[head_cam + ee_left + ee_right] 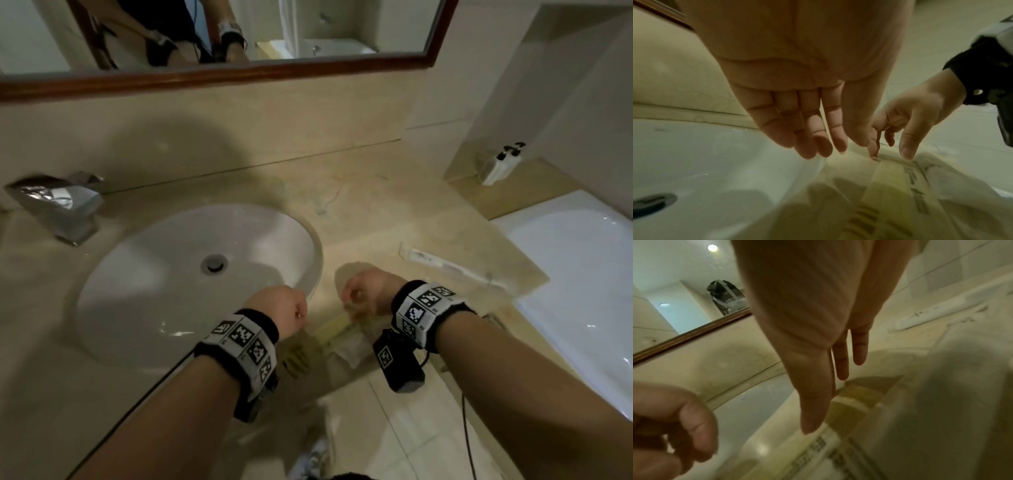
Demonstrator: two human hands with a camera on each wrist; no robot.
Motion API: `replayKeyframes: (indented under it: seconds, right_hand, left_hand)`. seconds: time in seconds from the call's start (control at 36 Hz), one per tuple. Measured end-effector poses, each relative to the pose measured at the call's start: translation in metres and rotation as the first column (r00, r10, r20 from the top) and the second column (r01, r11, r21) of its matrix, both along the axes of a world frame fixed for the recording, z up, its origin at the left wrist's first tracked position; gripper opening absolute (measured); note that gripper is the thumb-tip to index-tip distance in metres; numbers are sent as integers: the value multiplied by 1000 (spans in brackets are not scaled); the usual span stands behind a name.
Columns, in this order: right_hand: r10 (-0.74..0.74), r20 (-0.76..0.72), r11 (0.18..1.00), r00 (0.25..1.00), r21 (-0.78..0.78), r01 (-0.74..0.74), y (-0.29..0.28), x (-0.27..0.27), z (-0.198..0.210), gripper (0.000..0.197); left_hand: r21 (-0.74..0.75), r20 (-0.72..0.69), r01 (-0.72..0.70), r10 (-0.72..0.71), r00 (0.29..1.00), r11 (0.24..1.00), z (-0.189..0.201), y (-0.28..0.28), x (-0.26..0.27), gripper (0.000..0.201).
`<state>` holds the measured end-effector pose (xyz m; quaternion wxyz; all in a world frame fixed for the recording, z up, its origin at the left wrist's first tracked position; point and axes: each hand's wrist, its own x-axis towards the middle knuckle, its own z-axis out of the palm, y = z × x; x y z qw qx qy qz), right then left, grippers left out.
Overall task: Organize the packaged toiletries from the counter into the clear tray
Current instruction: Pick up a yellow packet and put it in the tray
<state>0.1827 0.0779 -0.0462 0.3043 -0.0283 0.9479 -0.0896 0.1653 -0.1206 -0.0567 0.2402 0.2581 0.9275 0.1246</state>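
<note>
Several packaged toiletries lie at the counter's front edge, right of the sink: a yellowish comb packet [331,329] [892,181] [855,404], a white packet [352,349] and a darker comb [297,359]. They seem to lie in the clear tray [346,273], whose faint rim [818,164] barely shows. My left hand [289,306] [818,146] hovers over the sink's edge, fingers relaxed and holding nothing. My right hand [356,298] [890,154] points down, forefinger and thumb tips touching the comb packet's top edge. A long wrapped toothbrush [448,265] [931,314] lies apart on the counter.
A white sink [164,284] with a chrome tap [58,202] fills the left. A mirror [205,34] hangs above. A white bathtub [579,274] borders the counter on the right, with a small white bottle [498,166] on its ledge. Tiled floor shows below the counter edge.
</note>
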Motion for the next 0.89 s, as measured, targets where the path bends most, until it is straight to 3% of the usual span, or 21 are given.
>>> replayKeyframes:
  seconds: [0.25,0.44,0.56,0.61,0.72,0.89]
  right_hand:
    - [152,-38,988,988,22,-151,7,-5,-11,36]
    - [-8,-6,997,1000,-72,8,6,-6,-20,22]
    - [8,17,996,1000,-87,-7,7,-10,-18,23]
    - [3,-28,994,1000,-106,-6,7,-12,-17,19]
    - [5,-99,990,995,-138,-19,8,-20,-12,22]
    - [-43,-155,981,987,-195,12,3,-36,-1,19]
  left_hand:
    - [-105,24,18,-15,1000,994,-12,31,9,7]
    - [-221,64,23,-9,998,975,-5,44,11,28]
    - [-263,89,31,-8,996,964,-3,45,11,27]
    - [-279,103,48,-20,995,959,-1,45,10,22]
    - [-292,113,50,-18,993,955,2,43,8,30]
    - [-214,59,-99,114,992,972,10,25,-5,28]
